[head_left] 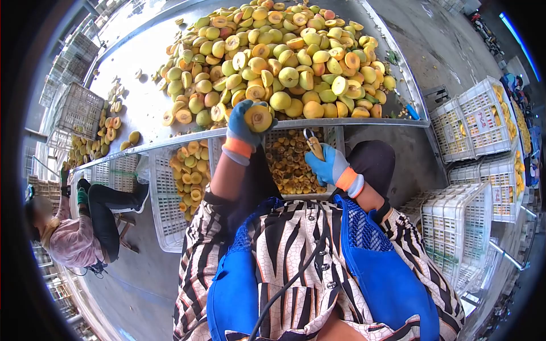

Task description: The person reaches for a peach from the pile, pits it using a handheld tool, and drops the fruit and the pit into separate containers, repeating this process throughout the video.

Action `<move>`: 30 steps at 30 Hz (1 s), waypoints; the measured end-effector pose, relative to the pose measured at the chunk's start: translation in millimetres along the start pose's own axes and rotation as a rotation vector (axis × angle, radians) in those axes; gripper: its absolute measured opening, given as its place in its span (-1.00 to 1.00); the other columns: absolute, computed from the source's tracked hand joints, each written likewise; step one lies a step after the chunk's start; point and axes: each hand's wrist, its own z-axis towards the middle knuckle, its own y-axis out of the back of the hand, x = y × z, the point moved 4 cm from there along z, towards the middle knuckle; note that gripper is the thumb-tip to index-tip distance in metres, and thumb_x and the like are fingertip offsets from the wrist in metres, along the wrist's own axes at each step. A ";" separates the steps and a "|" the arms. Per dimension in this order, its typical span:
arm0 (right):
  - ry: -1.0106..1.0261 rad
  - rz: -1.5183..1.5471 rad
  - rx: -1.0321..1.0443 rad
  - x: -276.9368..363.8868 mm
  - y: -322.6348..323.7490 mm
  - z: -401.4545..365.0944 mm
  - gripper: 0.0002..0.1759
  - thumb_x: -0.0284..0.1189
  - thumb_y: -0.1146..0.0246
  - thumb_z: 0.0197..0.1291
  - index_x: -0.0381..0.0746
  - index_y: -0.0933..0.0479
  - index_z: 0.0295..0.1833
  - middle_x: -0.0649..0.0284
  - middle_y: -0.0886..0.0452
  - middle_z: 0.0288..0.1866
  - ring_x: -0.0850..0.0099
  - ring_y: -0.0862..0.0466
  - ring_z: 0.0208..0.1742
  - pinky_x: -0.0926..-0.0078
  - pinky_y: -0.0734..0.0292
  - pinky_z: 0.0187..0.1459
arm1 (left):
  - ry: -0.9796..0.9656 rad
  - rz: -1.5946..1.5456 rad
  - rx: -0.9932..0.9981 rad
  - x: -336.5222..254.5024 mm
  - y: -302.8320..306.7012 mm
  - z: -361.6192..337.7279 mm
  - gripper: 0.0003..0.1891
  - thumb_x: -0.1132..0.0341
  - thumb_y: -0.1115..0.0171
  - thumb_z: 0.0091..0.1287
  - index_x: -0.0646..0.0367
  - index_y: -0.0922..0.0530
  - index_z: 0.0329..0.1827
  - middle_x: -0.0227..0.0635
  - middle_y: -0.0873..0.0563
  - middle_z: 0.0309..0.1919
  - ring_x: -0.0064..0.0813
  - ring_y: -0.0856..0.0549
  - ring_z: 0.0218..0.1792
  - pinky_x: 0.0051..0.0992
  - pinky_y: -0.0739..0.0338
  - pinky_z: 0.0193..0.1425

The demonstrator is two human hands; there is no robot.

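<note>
My left hand [241, 126], in a blue and grey glove with an orange cuff, grips a halved yellow peach [259, 118] at the table's near edge. Its cut face is turned up and shows a brownish centre. My right hand [330, 165], gloved alike, is closed around the wooden handle of a pitting knife [313, 144] with a curved metal loop at its tip. The tool is apart from the peach, to its right and lower. Behind my hands a big heap of peach halves [273, 62] covers much of the metal table [151, 105].
Below my hands, a crate holds brown pits and scraps [293, 165]. Left of my knees stands a white crate [168, 219] with peach halves. More crates [455, 224] stand at right. A blue-handled tool [412, 111] lies on the table's right edge. A person [79, 238] sits at left.
</note>
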 end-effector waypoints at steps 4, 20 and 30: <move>0.325 -0.343 -0.142 21.8 -15.6 -4.3 -0.67 -0.23 -0.25 0.16 -0.32 -0.46 -0.26 -0.08 -0.58 -0.51 0.02 -0.63 -0.46 0.11 -0.49 -0.39 | 0.543 -0.593 -0.102 -9.7 -59.0 -59.6 -0.70 0.15 -0.16 0.31 0.20 -0.56 -0.09 -0.18 -0.66 -0.14 -0.20 -0.64 -0.08 -0.12 -0.57 0.04; 0.377 -0.656 -0.111 11.8 -31.1 -16.6 -0.67 -0.25 -0.27 0.17 -0.32 -0.46 -0.18 -0.19 -0.59 -0.42 -0.12 -0.63 -0.33 0.08 -0.52 -0.35 | 0.333 -0.213 0.071 4.3 -73.8 -86.1 -0.51 0.00 0.05 0.47 0.36 -0.56 -0.19 -0.12 -0.68 -0.27 -0.28 -0.68 -0.28 -0.35 -0.62 -0.15; 0.497 -0.392 -0.113 -15.2 -46.8 -5.3 -0.69 -0.30 -0.22 0.21 -0.34 -0.49 -0.10 -0.03 -0.63 -0.48 0.10 -0.67 -0.51 0.21 -0.54 -0.45 | 0.159 -0.075 -0.002 -14.1 -98.5 -95.6 -0.55 0.11 0.00 0.47 0.32 -0.62 -0.40 -0.26 -0.68 -0.51 -0.51 -0.62 -0.57 -0.55 -0.54 -0.43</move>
